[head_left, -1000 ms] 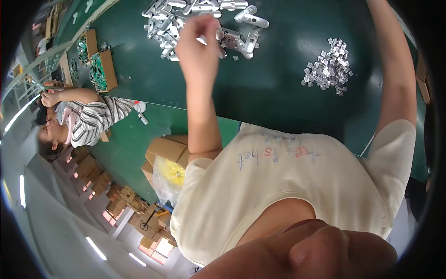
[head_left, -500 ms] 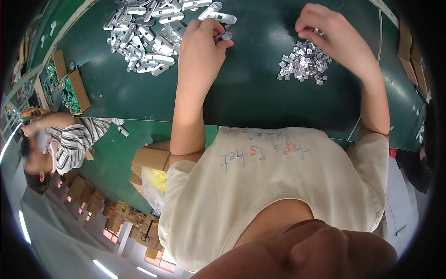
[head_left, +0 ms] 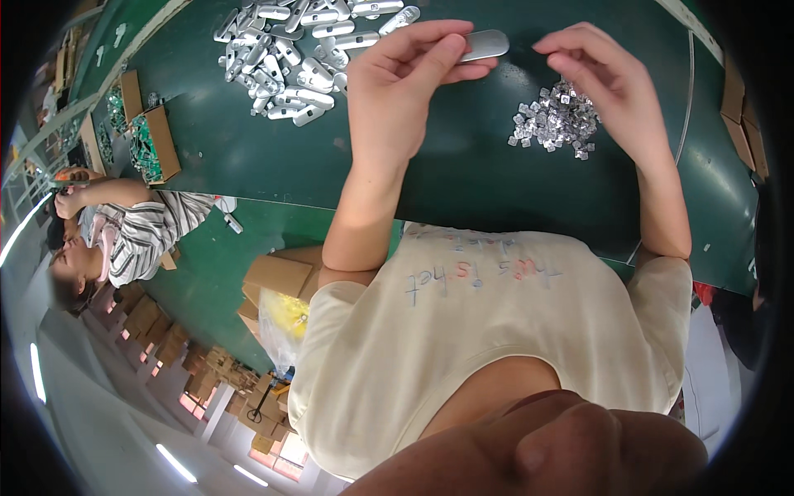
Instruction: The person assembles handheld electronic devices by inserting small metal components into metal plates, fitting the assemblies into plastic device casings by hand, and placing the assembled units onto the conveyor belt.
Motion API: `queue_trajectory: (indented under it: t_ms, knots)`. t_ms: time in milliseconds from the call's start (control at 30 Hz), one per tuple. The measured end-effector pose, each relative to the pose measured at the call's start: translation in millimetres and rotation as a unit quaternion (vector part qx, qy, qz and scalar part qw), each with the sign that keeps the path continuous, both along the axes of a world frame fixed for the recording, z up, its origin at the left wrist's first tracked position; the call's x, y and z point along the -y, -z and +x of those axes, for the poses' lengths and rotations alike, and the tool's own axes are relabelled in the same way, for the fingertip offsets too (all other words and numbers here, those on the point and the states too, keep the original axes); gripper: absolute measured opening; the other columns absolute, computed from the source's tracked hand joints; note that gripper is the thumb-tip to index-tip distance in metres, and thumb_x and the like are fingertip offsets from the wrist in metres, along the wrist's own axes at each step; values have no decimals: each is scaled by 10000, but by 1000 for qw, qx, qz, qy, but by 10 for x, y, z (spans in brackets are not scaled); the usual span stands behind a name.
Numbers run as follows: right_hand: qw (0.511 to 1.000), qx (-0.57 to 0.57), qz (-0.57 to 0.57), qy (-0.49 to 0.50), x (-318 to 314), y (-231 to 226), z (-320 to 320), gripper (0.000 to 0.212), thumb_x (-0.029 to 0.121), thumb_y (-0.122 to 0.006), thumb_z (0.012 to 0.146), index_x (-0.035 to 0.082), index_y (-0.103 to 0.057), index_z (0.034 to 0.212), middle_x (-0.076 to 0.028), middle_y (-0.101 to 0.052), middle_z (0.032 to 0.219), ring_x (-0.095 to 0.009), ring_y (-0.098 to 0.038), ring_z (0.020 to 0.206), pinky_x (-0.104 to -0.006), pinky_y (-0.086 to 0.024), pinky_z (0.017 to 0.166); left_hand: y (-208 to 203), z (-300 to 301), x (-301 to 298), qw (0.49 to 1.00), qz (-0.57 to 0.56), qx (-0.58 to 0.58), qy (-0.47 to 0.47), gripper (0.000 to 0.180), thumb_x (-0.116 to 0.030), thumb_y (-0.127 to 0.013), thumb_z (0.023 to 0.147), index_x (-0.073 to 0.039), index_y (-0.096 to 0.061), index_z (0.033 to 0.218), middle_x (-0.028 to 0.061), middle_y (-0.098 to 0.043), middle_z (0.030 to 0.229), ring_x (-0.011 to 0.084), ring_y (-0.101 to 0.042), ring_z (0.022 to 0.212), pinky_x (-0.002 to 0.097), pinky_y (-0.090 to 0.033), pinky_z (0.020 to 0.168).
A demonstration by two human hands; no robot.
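My left hand (head_left: 397, 83) grips a silver, elongated, round-ended casing (head_left: 488, 45) between thumb and fingers, its smooth end pointing right. Facing it across a short gap is my right hand (head_left: 608, 83), with thumb and forefinger drawn close together and the other fingers curled. Whatever it may hold is too small or hidden to make out. Just below that hand lies a heap of small, clear, square pieces (head_left: 550, 120) on the green tabletop (head_left: 463, 174). Similar silver casings (head_left: 281, 70) make a loose pile to the left of my left hand, several showing a small dark opening.
Cardboard boxes with green circuit boards (head_left: 145, 153) stand at the table's left edge. Beyond them a person in a striped top (head_left: 145, 231) works. A carton with a yellow-filled bag (head_left: 281, 318) is on the floor beside me. More cardboard (head_left: 736, 124) stands at far right.
My left hand has lifted away from the casing pile and moved right, now with a casing in it. My right hand has shifted slightly right and down. The view has also shifted a little.
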State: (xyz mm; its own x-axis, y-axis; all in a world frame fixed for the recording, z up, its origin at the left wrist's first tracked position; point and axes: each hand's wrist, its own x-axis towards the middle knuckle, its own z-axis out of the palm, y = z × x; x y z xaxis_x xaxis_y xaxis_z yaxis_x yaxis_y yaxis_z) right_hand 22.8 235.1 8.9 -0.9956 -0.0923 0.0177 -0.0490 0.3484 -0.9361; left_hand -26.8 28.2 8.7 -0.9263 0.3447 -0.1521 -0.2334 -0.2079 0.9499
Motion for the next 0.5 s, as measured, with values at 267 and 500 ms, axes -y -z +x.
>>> queue_trajectory:
  t_ms: [267, 500]
  knots:
    - [973, 62, -214, 66, 12, -226, 109, 166, 39, -542, 857, -50, -587, 990, -97, -617, 882, -114, -566, 694, -231, -466, 638, -124, 164, -216, 1000, -20, -19, -5, 137, -11, -564, 837, 76, -556, 943, 148, -624, 789, 179, -635, 636, 224, -517, 561]
    - [980, -32, -179, 82, 66, -194, 114, 116, -13, -541, 838, -59, -581, 937, -101, -587, 925, -134, -577, 767, -242, -481, 686, -120, 219, -262, 985, -104, -136, 33, 195, 25, -621, 785, 51, -554, 966, 115, -613, 828, 151, -617, 705, 214, -494, 622]
